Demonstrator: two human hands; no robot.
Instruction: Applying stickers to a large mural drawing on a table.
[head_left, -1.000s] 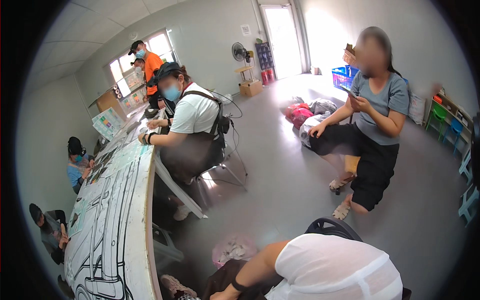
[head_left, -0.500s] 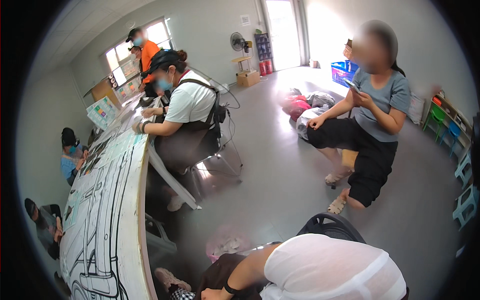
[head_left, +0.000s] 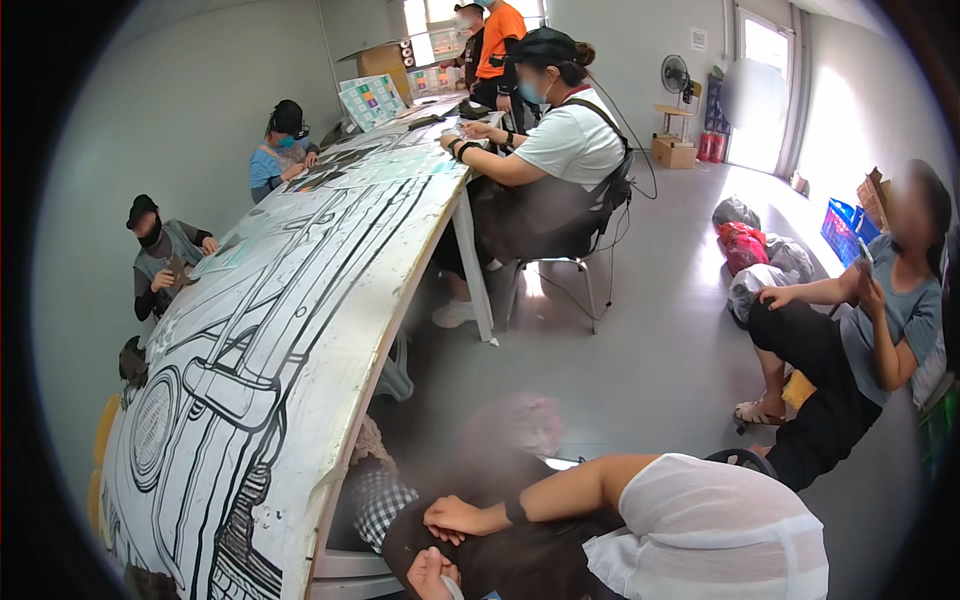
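My right hand (head_left: 455,517) rests on the dark brown apron (head_left: 560,510) over my lap. Its fingers are stretched out and slightly bent, with nothing seen in them, and a black band circles the wrist. Just below, at the lower edge, my left hand (head_left: 430,574) has its fingers curled in, with no object showing in it and a white band at the wrist. Both hands are off the long white table (head_left: 335,330) on the left, which bears a black line drawing (head_left: 235,390). A checked trouser leg (head_left: 385,505) shows between table and lap.
Co-workers sit along the table, one in a white shirt (head_left: 570,140) on my side. Another person (head_left: 885,320) sits at right with a phone (head_left: 865,255). Bags (head_left: 765,260) lie on the floor; a pink bag (head_left: 520,425) is near my knees. A stool (head_left: 350,565) stands by the table.
My view has swung left and down, so the table and its drawing fill more of it. My left hand has come into view. The seated person at right still holds the phone.
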